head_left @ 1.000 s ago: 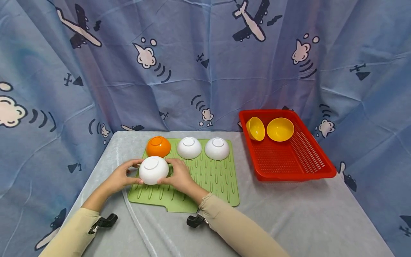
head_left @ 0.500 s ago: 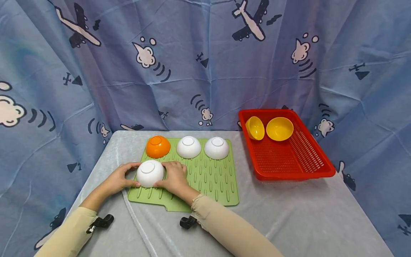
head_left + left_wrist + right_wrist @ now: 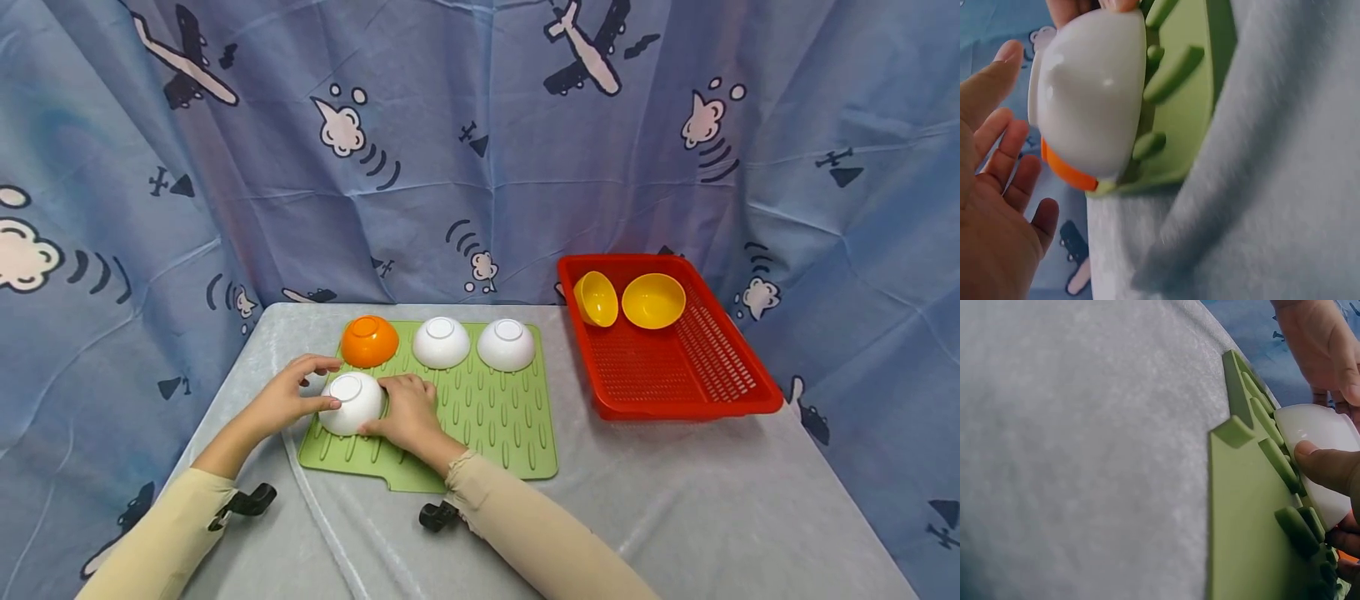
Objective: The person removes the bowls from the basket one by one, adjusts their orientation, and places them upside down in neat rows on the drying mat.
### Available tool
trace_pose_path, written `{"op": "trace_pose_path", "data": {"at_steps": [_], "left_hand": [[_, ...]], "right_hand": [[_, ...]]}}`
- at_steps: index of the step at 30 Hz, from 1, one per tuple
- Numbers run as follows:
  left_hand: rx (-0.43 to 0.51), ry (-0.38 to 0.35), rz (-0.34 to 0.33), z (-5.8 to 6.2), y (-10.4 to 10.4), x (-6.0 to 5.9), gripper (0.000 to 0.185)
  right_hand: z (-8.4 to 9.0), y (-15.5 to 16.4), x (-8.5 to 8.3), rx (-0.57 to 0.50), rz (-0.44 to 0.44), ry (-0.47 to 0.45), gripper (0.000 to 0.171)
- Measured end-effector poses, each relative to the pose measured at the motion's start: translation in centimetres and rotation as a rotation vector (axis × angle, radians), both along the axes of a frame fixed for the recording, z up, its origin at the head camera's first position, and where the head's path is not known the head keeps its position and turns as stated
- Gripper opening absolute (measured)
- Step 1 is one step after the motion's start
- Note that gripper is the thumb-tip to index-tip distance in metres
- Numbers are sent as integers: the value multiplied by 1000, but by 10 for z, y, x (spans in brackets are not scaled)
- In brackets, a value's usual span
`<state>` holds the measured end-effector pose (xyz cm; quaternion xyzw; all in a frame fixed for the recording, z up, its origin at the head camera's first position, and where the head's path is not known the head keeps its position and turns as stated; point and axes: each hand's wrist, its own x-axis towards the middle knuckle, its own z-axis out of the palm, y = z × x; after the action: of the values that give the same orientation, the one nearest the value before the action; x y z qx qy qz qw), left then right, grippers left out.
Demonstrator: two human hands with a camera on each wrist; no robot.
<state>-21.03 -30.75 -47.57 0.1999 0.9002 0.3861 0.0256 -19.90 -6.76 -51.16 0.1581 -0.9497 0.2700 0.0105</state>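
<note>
A white bowl (image 3: pixel 351 407) sits upside down on the front left of a green ribbed drying mat (image 3: pixel 495 433). My right hand (image 3: pixel 411 417) holds its right side, the thumb at the front and the fingers behind; the right wrist view shows that thumb (image 3: pixel 1322 464) on the bowl's wall. My left hand (image 3: pixel 288 398) is raised at the bowl's left, fingers spread. In the left wrist view a gap shows between the left hand (image 3: pixel 997 187) and the bowl (image 3: pixel 1094 87). Behind the bowl stands an upturned orange bowl (image 3: pixel 369 342).
Two more white bowls, a middle one (image 3: pixel 441 343) and a right one (image 3: pixel 507 345), lie upside down along the mat's back edge. A red basket (image 3: pixel 611 392) at the right holds two yellow bowls (image 3: pixel 654 302). A patterned curtain (image 3: pixel 450 150) hangs behind the table.
The white bowl has come down and slightly left onto the mat between both hands. Since then my left hand has let go and lifted off it. The right hand stays on the bowl.
</note>
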Motion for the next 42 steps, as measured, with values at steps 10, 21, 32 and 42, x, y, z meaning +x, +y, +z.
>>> {"op": "trace_pose_path", "data": {"at_steps": [10,21,32,42], "left_hand": [[-2,-13,3,-5,11,-3,59],[-54,-28,40,-5,14,-3,59],[-81,-24,49,-5,15,-1,58],[-192,-38,61,8,21,0,55]], "right_hand": [[-3,1,1,-2,12,8,81],[29,19,-5,-17,145,-55,81],[149,141,-39,-71,307,38,87],[174,298,-117,82,139,82,89]]}}
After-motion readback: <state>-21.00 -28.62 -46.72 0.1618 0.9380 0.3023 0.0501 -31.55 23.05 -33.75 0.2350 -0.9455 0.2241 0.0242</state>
